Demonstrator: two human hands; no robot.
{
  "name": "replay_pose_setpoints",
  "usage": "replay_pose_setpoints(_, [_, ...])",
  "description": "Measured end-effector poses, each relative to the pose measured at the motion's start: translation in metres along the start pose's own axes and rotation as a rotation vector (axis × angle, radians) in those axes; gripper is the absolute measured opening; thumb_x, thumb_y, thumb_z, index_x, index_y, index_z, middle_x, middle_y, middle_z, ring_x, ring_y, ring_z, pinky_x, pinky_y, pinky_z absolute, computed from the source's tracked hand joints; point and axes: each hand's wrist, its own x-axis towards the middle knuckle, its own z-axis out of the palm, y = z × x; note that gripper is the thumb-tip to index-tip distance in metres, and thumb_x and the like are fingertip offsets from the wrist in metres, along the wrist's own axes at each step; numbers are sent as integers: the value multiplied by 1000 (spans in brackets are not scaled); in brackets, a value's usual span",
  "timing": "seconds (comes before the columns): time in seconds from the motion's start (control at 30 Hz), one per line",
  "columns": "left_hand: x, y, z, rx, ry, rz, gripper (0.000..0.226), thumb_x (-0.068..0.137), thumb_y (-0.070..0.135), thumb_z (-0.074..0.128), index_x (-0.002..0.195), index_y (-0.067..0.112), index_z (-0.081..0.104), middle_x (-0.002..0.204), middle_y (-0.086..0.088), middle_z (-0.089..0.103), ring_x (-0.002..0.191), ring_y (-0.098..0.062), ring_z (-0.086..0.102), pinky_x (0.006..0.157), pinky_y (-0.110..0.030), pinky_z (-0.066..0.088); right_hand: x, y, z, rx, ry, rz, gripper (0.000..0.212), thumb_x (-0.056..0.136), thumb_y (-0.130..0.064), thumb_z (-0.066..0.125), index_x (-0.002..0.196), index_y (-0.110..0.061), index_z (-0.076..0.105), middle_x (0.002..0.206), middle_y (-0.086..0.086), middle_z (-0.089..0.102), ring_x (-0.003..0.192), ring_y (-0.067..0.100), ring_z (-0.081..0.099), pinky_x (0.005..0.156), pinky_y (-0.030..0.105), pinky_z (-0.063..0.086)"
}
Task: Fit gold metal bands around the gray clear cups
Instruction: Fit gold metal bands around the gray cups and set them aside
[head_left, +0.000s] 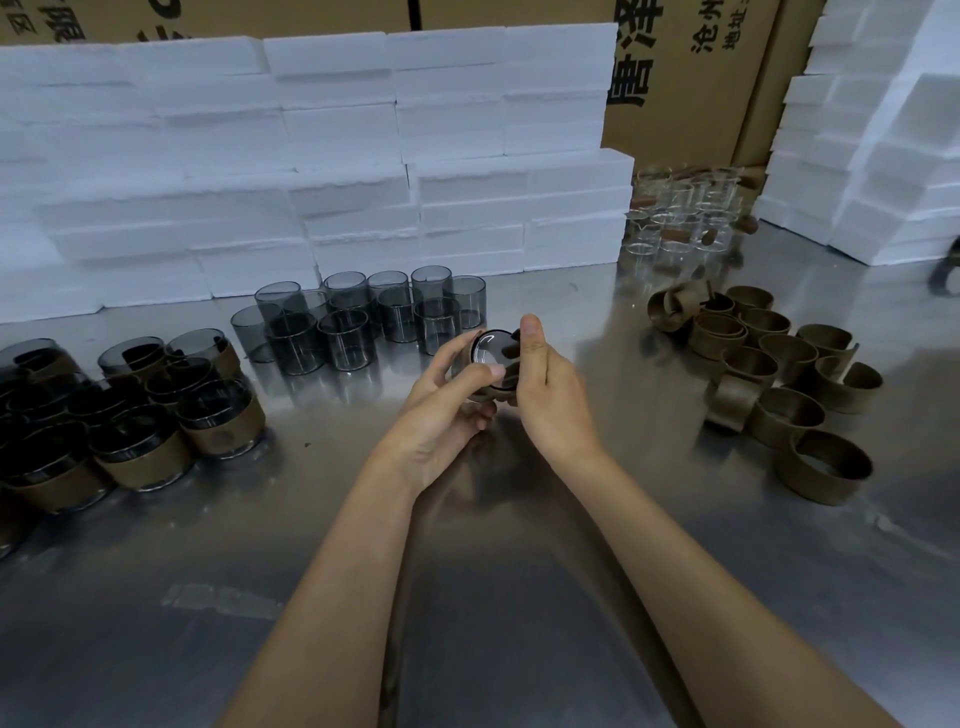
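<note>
Gray, see-through cup (491, 358) at frame centre, tipped on its side, thick glossy base facing the camera, raised above the table. Clasped by both hands: left hand (447, 410) cupping from below and the left, thumb laid across the base; right hand (545, 395) closed round the right side, thumb pointing up. Dull gold band (501, 389) wrapped partway about the cup's wall, pinched under the fingers; how far on, impossible to tell.

Brushed steel table (493, 597), smooth, softly reflective, scuffed pale in the lower left. Bare cups (358, 317) clustered upright just above the hands: thin-walled smoky cylinders. Banded cups (135, 415) crowded at the left edge, each ringed by a matte olive-gold strip. Loose bands (779, 374) heaped at the right: open curled hoops, some with flared ends. Clear glasses (680, 213) in the upper right, small and colourless. Foam blocks (311, 156) stacked like bricks across the top, white, grainy, square-edged. Cardboard boxes (685, 78) behind, brown with black print.
</note>
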Motion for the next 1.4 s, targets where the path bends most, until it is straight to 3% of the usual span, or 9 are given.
replay_pose_setpoints(0.27, [-3, -2, 7, -28, 41, -6, 47, 95, 13, 66, 141, 15, 54, 81, -1, 62, 56, -12, 47, 51, -22, 38, 4, 2, 7, 161, 38, 133, 55, 106, -55, 31, 105, -10, 61, 87, -5, 66, 95, 21, 65, 89, 36, 49])
replay_pose_setpoints(0.43, [-4, 4, 11, -17, 79, -67, 52, 96, 44, 64, 139, 17, 54, 74, -2, 57, 54, -12, 45, 54, -24, 36, 8, -6, 2, 458, -85, 414, 53, 104, -54, 41, 108, -6, 63, 96, 12, 71, 88, 27, 70, 83, 39, 57])
replay_pose_setpoints(0.6, [-7, 7, 20, 124, -22, -80, 59, 89, 72, 54, 109, 18, 66, 88, -13, 57, 67, -18, 45, 61, -32, 28, 4, -14, -4, 694, -88, 568, 47, 99, -50, 45, 101, -7, 64, 94, 18, 59, 86, 30, 56, 74, 39, 44])
replay_pose_setpoints(0.7, [-8, 6, 28, 215, 157, -90, 51, 95, 69, 47, 72, 26, 65, 63, 1, 57, 60, -16, 51, 61, -32, 36, 1, -16, -2, 773, -1, 626, 29, 97, -37, 52, 81, -13, 55, 75, 11, 53, 69, 27, 51, 70, 37, 44])
replay_pose_setpoints(0.8, [-6, 3, 28, 291, 337, 11, 47, 97, 53, 53, 61, 25, 67, 59, 10, 65, 53, -5, 59, 58, -20, 43, 0, -17, -2, 809, 8, 620, 24, 96, -29, 54, 77, -14, 53, 64, 6, 49, 60, 22, 48, 68, 34, 45])
replay_pose_setpoints(1.0, [-8, 8, 20, -55, 385, 54, 33, 100, 32, 60, 73, 18, 74, 70, 2, 75, 65, -10, 73, 59, -21, 54, -7, -19, 7, 735, -75, 508, 22, 98, -27, 60, 85, -12, 70, 80, 10, 72, 75, 23, 69, 77, 34, 56])
replay_pose_setpoints(1.13, [-10, 5, 24, 7, 404, 61, 34, 96, 26, 65, 63, 19, 68, 68, -3, 69, 64, -20, 67, 66, -28, 53, -7, -18, 0, 781, -180, 546, 55, 95, -46, 58, 46, -20, 60, 54, 0, 59, 50, 14, 59, 61, 28, 48])
replay_pose_setpoints(1.27, [-13, 5, 34, 52, 354, 51, 40, 97, 26, 64, 59, 17, 72, 68, -6, 71, 61, -19, 69, 63, -25, 56, -8, -17, 2, 784, -63, 576, 52, 94, -36, 62, 44, -21, 56, 53, -3, 56, 49, 15, 56, 60, 29, 46])
replay_pose_setpoints(1.4, [-15, 6, 40, -21, 337, 64, 24, 97, 30, 67, 90, 8, 62, 89, -15, 54, 80, -31, 55, 72, -36, 49, -7, -17, 2, 768, -36, 558, 51, 92, -34, 68, 44, -21, 57, 45, -7, 49, 41, 11, 54, 56, 29, 46])
